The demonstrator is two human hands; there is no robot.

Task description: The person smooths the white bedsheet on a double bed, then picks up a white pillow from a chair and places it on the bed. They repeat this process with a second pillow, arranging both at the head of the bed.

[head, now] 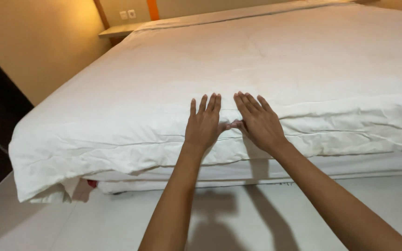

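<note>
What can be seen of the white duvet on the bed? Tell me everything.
The white duvet is thick, soft-looking fabric with light creases, spread flat over the whole bed. Its near edge hangs over the side, and the near left corner droops towards the floor. The left hand and right hand lie flat on that edge, fingers spread, thumbs meeting.
</note>
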